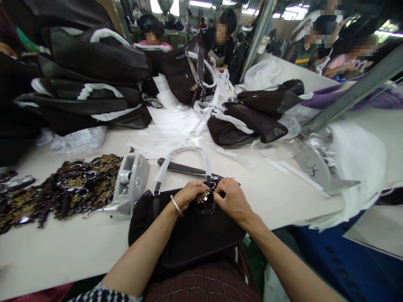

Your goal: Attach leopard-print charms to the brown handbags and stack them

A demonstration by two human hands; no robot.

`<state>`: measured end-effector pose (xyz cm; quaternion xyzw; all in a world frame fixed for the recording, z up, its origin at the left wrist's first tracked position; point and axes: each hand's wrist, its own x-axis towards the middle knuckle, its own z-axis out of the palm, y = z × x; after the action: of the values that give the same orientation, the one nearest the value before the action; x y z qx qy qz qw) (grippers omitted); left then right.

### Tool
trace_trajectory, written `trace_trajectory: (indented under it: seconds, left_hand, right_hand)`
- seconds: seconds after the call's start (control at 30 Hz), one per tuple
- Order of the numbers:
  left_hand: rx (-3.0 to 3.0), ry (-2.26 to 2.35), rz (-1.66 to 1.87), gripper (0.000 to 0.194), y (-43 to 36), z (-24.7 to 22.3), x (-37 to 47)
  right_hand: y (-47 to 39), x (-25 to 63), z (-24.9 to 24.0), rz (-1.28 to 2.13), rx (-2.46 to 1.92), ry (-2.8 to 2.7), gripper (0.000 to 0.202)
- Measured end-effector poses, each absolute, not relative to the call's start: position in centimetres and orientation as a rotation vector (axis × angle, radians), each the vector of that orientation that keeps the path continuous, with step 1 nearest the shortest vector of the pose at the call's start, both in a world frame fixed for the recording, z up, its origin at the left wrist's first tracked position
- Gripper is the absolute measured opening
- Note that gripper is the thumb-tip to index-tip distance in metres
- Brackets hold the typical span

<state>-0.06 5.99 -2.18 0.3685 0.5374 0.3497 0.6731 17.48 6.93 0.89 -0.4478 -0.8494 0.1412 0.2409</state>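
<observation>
The dark handbag (201, 235) sits at the table's near edge, before you. Your left hand (190, 193) pinches a leopard-print charm (201, 199) at its handle's right base; your right hand (232, 199) pinches beside it. Left lie a tape dispenser (134, 184) and, farther left, more charms (85, 184).

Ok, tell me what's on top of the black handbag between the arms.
Over the black handbag are the left hand, pinching a leopard-print charm, and the right hand. Fabric directly beneath them is covered; the bag's inside can't be seen.
</observation>
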Motion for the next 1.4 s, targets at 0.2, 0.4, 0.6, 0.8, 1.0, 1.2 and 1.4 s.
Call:
trace_trajectory:
  seconds: [0.2, 0.4, 0.6, 0.8, 1.0, 1.2, 1.4]
  left_hand:
    - [0.784, 1.174, 0.806, 0.017, 5.9, -2.2, 0.0]
    - [0.83, 1.196, 0.81, 0.02, 5.7, -1.9, 0.1]
    - [0.808, 1.182, 0.81, 0.024, 5.7, -1.9, 0.1]
    - [0.864, 1.261, 0.827, 0.023, 5.9, -2.6, 0.2]
    - [0.921, 1.265, 0.749, 0.023, 5.9, -2.3, -0.6]
    - [0.908, 1.252, 0.742, 0.025, 6.1, -2.4, -0.8]
    - [1.051, 1.261, 0.779, 0.02, 6.3, -2.7, -0.6]
  right_hand:
    - [6.9, 17.1, 0.8, 0.293, -1.252, -2.39, 0.014]
    - [6.8, 16.7, 0.8, 0.203, -1.257, -2.46, 0.015]
    - [6.5, 16.8, 1.1, 0.209, -1.193, -2.489, 0.017]
    - [6.6, 16.8, 1.1, 0.169, -1.227, -2.523, 0.016]
    - [6.6, 17.0, 0.9, 0.192, -1.194, -2.575, 0.016]
    - [6.6, 16.9, 1.0, 0.206, -1.186, -2.572, 0.018]
    - [6.8, 17.0, 0.6, 0.263, -1.16, -2.553, 0.019]
